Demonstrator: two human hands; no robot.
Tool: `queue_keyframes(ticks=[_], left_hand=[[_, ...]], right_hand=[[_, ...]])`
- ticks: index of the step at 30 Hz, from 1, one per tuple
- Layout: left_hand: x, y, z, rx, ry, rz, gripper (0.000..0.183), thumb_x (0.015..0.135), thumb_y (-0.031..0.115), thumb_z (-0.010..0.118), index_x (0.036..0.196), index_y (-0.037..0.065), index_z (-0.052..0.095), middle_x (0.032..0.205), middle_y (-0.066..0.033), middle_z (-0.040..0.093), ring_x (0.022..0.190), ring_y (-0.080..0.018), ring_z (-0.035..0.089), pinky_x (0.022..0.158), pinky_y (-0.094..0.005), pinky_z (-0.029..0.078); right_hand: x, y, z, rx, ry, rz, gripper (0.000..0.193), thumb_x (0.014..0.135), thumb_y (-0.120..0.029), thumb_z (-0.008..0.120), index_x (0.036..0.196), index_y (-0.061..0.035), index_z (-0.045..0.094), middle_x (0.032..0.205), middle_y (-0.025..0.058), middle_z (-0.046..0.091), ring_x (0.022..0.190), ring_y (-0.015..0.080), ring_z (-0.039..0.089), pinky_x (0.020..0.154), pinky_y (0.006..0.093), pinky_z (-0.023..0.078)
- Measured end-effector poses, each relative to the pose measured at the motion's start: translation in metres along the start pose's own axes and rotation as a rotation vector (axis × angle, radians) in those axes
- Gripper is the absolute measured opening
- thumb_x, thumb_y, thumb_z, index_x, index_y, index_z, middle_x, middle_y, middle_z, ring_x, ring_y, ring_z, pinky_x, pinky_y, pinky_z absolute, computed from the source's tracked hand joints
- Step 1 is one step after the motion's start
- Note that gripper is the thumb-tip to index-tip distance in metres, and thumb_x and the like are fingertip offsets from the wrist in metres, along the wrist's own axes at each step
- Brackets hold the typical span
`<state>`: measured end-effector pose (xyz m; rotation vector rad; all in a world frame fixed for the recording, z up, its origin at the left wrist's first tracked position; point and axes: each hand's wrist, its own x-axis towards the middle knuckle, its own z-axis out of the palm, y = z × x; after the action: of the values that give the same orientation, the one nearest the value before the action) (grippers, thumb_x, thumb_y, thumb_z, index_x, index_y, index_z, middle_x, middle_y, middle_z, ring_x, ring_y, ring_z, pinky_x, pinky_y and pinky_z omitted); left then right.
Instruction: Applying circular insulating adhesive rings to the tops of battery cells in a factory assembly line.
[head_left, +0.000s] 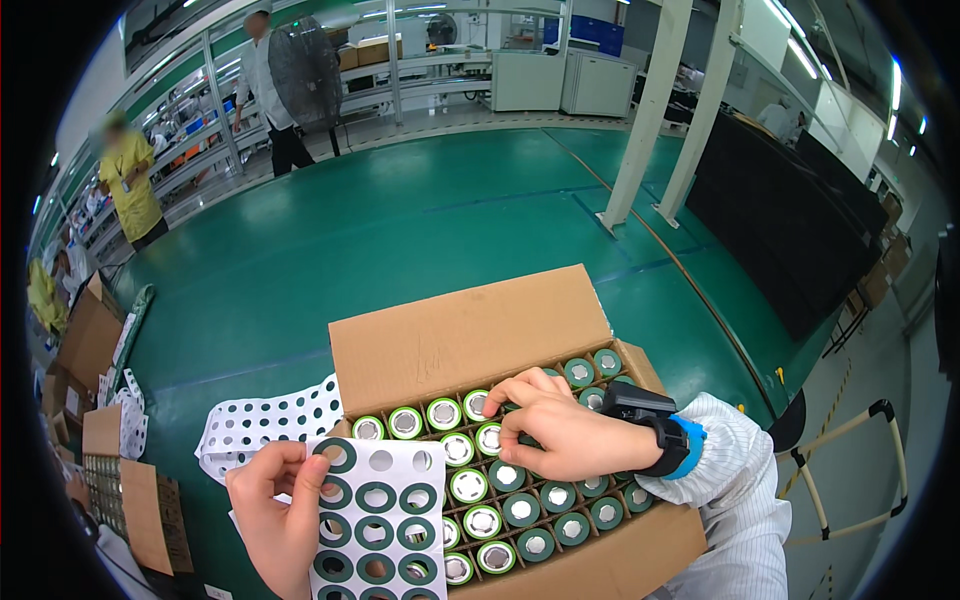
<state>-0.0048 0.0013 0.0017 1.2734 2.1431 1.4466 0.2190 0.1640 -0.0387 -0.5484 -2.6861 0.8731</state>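
Observation:
My left hand (275, 515) pinches the upper edge of a white backing sheet (398, 498) between thumb and fingers. Dark green ring stickers sit in rows on the sheet, with bare holes near its top right. Below and beside it, an open cardboard box (470, 322) holds upright cylindrical battery cells in a divider grid. Cells on the left, such as one battery cell (469, 487), show bright green rims; those on the right, like another cell (521, 510), have dark green rings on top. My right hand (560, 425) hovers over the cells, thumb and index finger apart, the index fingertip at a bright-rimmed cell.
A perforated white strip (265, 425) lies on the green surface left of the box. Another carton of cells (140, 510) stands at far left. A black fan (305, 70), two people and pale posts (650, 110) are farther off. A tubular frame (850, 440) stands right.

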Motion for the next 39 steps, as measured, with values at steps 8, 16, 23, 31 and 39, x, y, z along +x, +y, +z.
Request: queue_keyframes(ticks=[8, 16, 23, 31, 39], left_hand=[[0.0024, -0.0034, -0.0026, 0.008, -0.058, 0.018, 0.015, 0.083, 0.005, 0.066, 0.088, -0.002, 0.054, 0.076, -0.004, 0.053, 0.059, -0.0074, 0.053, 0.055, -0.0187, 0.041], [0.0011, -0.0028, -0.0021, 0.023, -0.042, 0.021, 0.016, 0.082, 0.006, 0.067, 0.089, -0.001, 0.054, 0.076, -0.0032, 0.051, 0.059, -0.0067, 0.052, 0.055, -0.0186, 0.041], [0.0011, 0.0014, -0.0014, 0.009, -0.028, -0.033, 0.015, 0.083, 0.006, 0.066, 0.087, -0.002, 0.054, 0.075, -0.003, 0.053, 0.059, -0.0063, 0.052, 0.054, -0.0179, 0.04], [0.0025, -0.0014, -0.0024, 0.016, -0.067, 0.022, 0.014, 0.084, 0.006, 0.065, 0.087, -0.002, 0.054, 0.075, -0.0031, 0.053, 0.059, -0.0061, 0.052, 0.054, -0.0176, 0.041], [0.0021, -0.0015, -0.0008, 0.019, -0.058, 0.047, 0.014, 0.084, 0.005, 0.065, 0.088, -0.002, 0.054, 0.076, -0.003, 0.053, 0.059, -0.0061, 0.053, 0.054, -0.0176, 0.041]], right_hand=[[-0.0004, 0.0003, 0.0016, -0.022, 0.018, -0.011, 0.016, 0.077, -0.011, 0.059, 0.063, -0.0048, 0.055, 0.113, 0.0103, 0.05, 0.11, 0.0288, 0.039, 0.093, 0.0401, 0.028], [-0.0005, -0.002, -0.0017, -0.038, -0.047, 0.011, 0.011, 0.08, -0.013, 0.062, 0.072, -0.0051, 0.06, 0.116, 0.0102, 0.048, 0.112, 0.0292, 0.036, 0.096, 0.042, 0.026], [-0.0006, -0.0029, -0.0016, -0.045, -0.03, -0.009, 0.01, 0.079, -0.011, 0.061, 0.071, -0.0056, 0.058, 0.115, 0.0105, 0.049, 0.111, 0.0291, 0.037, 0.095, 0.0408, 0.027], [-0.0009, -0.0026, 0.0022, -0.047, 0.05, -0.056, 0.011, 0.074, -0.007, 0.059, 0.064, -0.003, 0.055, 0.11, 0.0127, 0.051, 0.108, 0.0294, 0.04, 0.088, 0.0407, 0.031], [-0.0008, -0.0031, 0.0025, -0.06, 0.065, -0.073, 0.01, 0.073, -0.006, 0.059, 0.064, -0.0028, 0.055, 0.109, 0.0127, 0.051, 0.108, 0.0295, 0.04, 0.087, 0.0405, 0.03]])
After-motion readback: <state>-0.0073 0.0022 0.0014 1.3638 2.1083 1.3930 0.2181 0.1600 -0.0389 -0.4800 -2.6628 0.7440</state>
